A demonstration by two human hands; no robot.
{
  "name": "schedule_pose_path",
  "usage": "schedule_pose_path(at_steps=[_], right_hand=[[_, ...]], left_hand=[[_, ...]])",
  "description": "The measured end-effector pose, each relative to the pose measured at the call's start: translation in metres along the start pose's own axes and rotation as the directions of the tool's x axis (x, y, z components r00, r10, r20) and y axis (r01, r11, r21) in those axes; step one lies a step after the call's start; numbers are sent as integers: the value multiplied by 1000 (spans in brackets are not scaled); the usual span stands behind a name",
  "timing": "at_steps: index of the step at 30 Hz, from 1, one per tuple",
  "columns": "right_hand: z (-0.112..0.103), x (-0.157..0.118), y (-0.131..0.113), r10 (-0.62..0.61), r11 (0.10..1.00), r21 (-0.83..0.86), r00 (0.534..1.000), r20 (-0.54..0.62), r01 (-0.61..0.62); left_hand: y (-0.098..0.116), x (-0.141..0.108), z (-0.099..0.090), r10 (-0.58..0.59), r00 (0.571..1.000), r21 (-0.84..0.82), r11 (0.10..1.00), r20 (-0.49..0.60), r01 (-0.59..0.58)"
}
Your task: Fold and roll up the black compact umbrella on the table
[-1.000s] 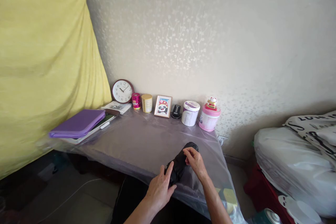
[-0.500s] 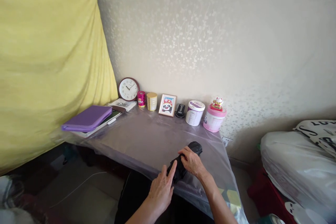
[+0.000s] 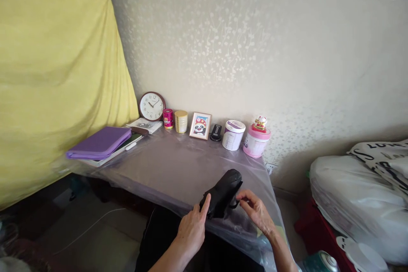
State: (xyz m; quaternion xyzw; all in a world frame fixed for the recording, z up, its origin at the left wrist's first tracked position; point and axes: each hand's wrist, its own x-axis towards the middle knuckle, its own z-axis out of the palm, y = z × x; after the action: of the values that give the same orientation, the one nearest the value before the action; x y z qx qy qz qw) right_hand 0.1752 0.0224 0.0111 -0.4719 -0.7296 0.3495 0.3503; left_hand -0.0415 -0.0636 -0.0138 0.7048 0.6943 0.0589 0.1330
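A black folding umbrella, closed and loosely bundled, lies slantwise on the plastic-covered table near its front edge. My left hand grips its near end, with the index finger stretched along the fabric; the other fingertips are partly hidden. On the right side my right hand is closed in a pinch at a thin black strap that stands out from the umbrella.
Along the wall stand a round clock, a picture frame, a white tub and a pink-lidded tub topped by a cat figurine. A purple folder lies at left. White bags bulge beyond the table's right side.
My right hand has moved off the top of the umbrella to its right side, drawing the strap outward. My left hand stays at the near end. The view has shifted slightly.
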Motion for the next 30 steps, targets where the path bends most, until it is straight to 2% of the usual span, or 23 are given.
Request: schedule_pose_path(at_steps=[4,6,8,11,13,17,20,22,24,26,28,30], right_hand=[[-3,-5,34,137,986,124,967,-216,-112],[0,-4,48,185,977,158,945,-271,-145],[4,-4,58,204,975,149,935,-291,-167],[5,-6,65,197,978,119,937,-288,-169],[5,-7,68,195,978,125,938,-288,-165],[4,-6,76,196,976,150,941,-275,-159],[4,-5,80,192,978,133,945,-267,-161],[4,-5,79,181,982,109,946,-268,-157],[3,-5,76,173,984,87,947,-269,-155],[3,-6,72,174,985,70,949,-265,-161],[2,-6,69,177,984,59,950,-256,-168],[0,-6,69,181,983,41,953,-245,-176]], left_hand=[[-2,0,0,5,1000,-40,999,-11,-5],[-5,1,-1,4,1000,-114,993,-24,-6],[-9,4,-3,-19,1000,-288,958,-14,14],[-18,10,-7,-48,996,-565,821,71,80],[-26,14,-11,-37,988,-650,749,151,127],[-40,20,-16,-20,973,-705,685,232,182],[-45,20,-20,-84,977,-681,705,197,198],[-42,18,-23,-150,983,-642,745,107,184],[-37,14,-24,-188,982,-505,851,-29,148],[-31,12,-23,-172,978,-272,953,-122,134],[-28,13,-23,-147,982,-80,987,-120,138],[-30,18,-23,-146,986,-37,989,-76,144]])
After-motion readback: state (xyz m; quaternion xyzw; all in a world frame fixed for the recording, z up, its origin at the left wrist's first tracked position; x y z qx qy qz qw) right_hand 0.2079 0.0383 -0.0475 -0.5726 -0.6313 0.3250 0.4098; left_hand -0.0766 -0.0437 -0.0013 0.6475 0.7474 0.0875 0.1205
